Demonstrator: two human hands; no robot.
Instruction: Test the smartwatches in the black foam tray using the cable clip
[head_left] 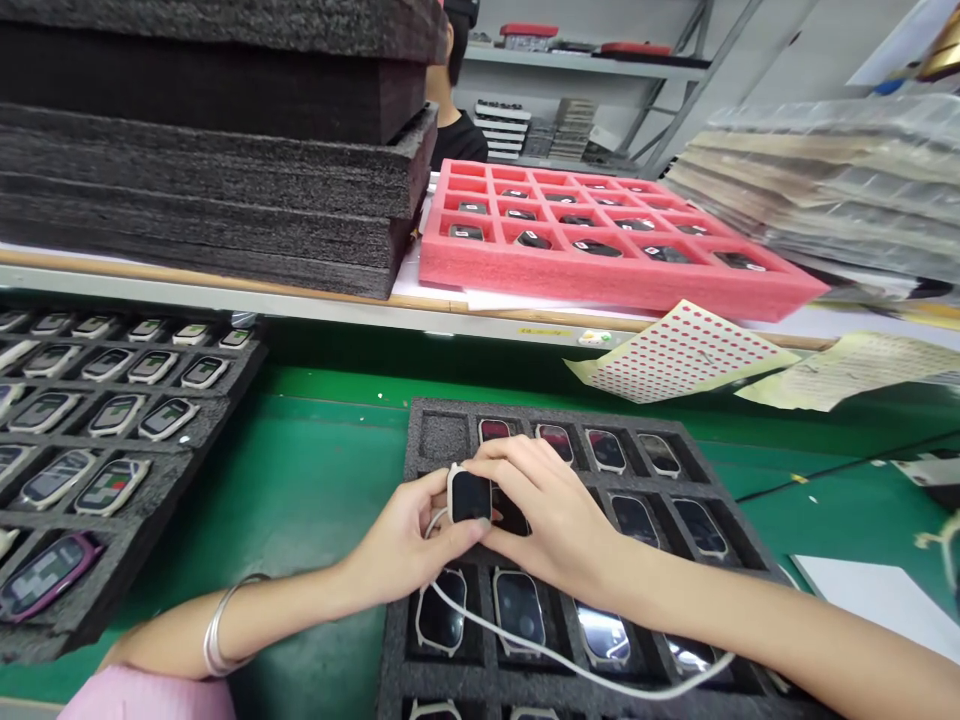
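Note:
Between both hands is a smartwatch body (470, 496) with a pale case and a dark screen, held above a black foam tray (442, 440). My left hand (409, 535) grips it from the left, thumb along its lower edge. Fingers of my right hand (544, 500) close on its top and right side. A white cable (525, 645) runs from behind the watch, over the tray and under my right forearm; its end at the watch is hidden by my left fingers. Several more watch bodies (520, 608) lie in the tray's compartments, dark screens up.
At the left, another foam tray (217, 430) holds several watches with lit screens. Black foam blocks (202, 180) and a pink foam tray (600, 270) stand on the shelf behind. Dotted sticker sheets (682, 355) hang over its edge. White paper (885, 600) lies right. A person (459, 140) is beyond.

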